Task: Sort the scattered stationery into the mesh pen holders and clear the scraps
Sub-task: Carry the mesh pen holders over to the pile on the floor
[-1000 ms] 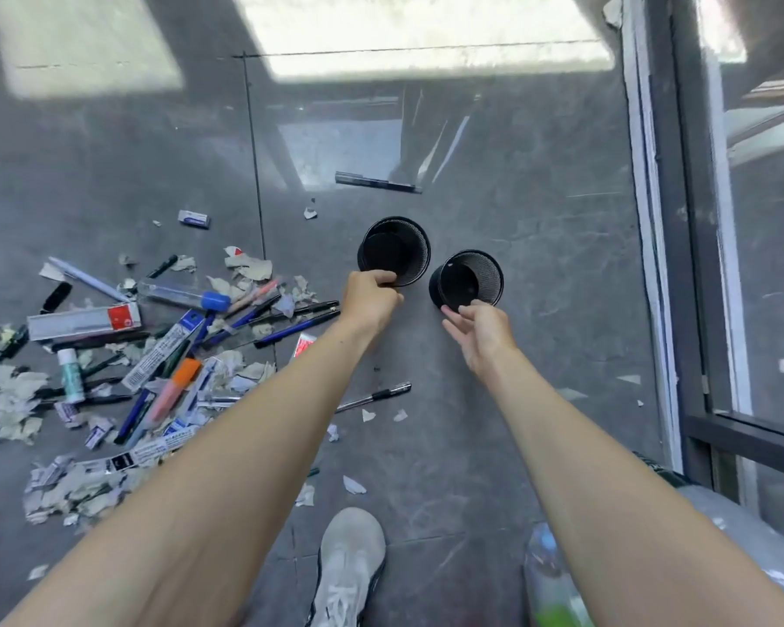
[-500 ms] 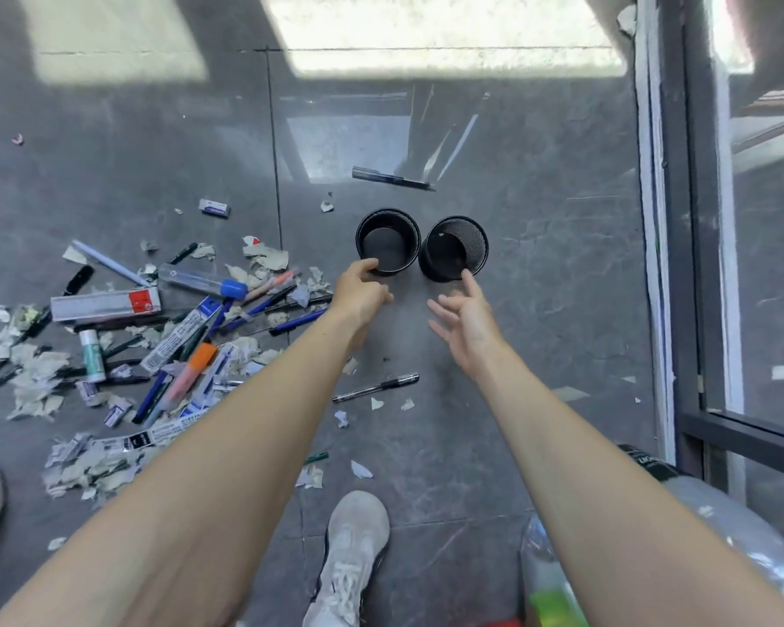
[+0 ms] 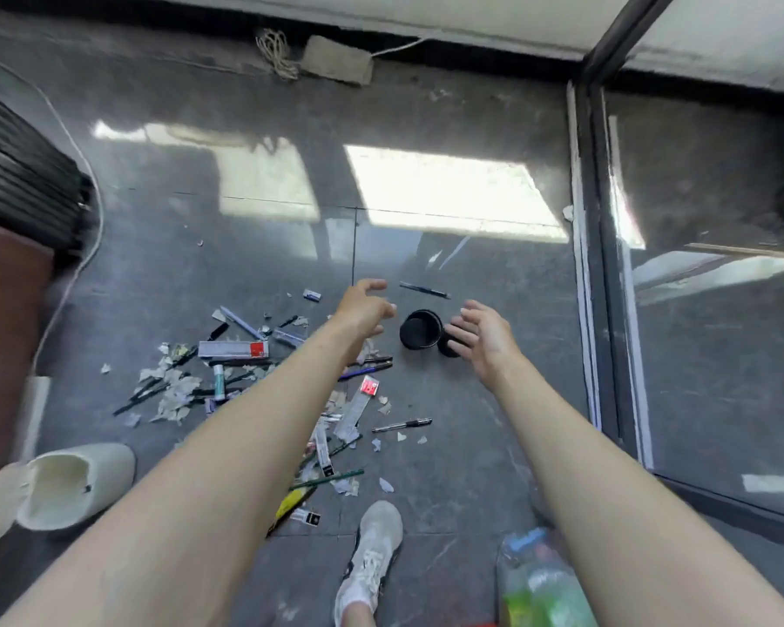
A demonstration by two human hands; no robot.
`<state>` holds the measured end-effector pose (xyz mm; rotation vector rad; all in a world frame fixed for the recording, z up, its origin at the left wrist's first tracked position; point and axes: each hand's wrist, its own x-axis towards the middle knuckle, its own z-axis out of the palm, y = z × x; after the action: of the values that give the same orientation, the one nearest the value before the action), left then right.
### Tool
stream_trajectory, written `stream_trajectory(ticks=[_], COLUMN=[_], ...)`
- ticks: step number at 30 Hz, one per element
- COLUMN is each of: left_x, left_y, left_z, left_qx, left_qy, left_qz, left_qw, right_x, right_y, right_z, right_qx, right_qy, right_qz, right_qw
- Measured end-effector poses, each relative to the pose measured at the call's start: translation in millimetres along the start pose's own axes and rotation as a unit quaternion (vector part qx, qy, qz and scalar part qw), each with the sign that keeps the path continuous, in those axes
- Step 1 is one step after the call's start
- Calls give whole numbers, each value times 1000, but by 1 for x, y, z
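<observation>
Two black mesh pen holders stand side by side on the grey floor: the left holder (image 3: 420, 329) is in full view, the right holder (image 3: 447, 347) is partly hidden behind my right hand (image 3: 483, 339). My right hand hovers open, fingers spread, touching nothing. To the left of the holders my left hand (image 3: 365, 306) is lifted with loosely curled fingers and holds nothing. A heap of pens, pencils, boxes and torn paper scraps (image 3: 227, 373) lies left of my left arm. One black pen (image 3: 402, 425) lies alone between my arms, another (image 3: 424, 290) beyond the holders.
A white lidded bin (image 3: 60, 486) lies at the lower left beside a brown panel (image 3: 1, 337). A glass partition frame (image 3: 598, 287) runs down the right side. My shoe (image 3: 374, 549) and a plastic bag (image 3: 544, 581) are near the bottom. A brick (image 3: 338, 65) and cord lie by the far wall.
Both hands have let go of the pen holders and lifted away from them. The view has pulled up and back, so the holders look smaller and more of the room shows.
</observation>
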<state>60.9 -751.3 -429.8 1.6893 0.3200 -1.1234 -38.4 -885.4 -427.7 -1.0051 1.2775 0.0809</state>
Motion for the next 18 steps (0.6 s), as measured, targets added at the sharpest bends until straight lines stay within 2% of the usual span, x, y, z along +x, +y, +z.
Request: stream_trajectory(ticks=[5, 9, 13, 18], left_x=[-99, -190, -274, -373], left_y=[31, 42, 77, 112], left_z=[-87, -177, -271, -384], left_qx=[8, 31, 55, 36], left_qy=[23, 46, 58, 135], left_qz=[47, 69, 98, 159], left_qw=[999, 996, 992, 977], right_x=[-107, -206, -296, -396], right_y=[-26, -30, -35, -42], right_z=[81, 151, 215, 292], right_qx=[-36, -105, -124, -146], right_qy=[-32, -82, -105, -136], right_qz=[-32, -55, -61, -89], right_qw=[998, 990, 985, 976])
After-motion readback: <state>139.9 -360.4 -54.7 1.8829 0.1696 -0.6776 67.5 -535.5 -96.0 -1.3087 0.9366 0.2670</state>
